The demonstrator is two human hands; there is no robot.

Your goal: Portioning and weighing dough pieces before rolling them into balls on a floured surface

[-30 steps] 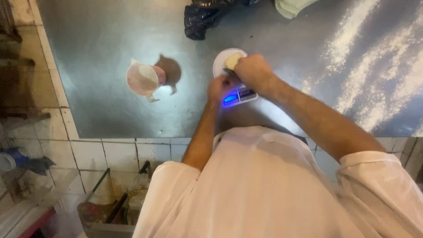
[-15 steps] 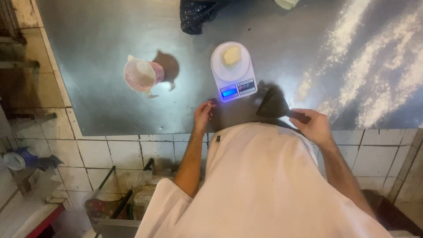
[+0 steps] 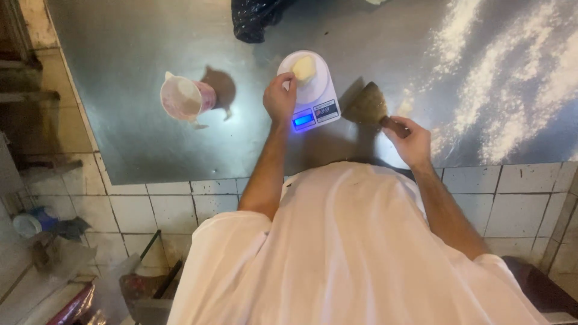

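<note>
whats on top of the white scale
A pale lump of dough sits on the white scale, with the left hand touching it. The lump's underside and the plate beneath it are covered.

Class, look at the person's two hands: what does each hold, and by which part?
The right hand grips a scraper by its dark handle. The left hand touches the edge of the dough piece on the scale; a full grip cannot be told.

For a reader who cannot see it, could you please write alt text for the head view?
A person's left hand touches a pale dough lump on a white kitchen scale, while the right hand holds a scraper on the floured steel table. A pink jug stands nearby.
</note>
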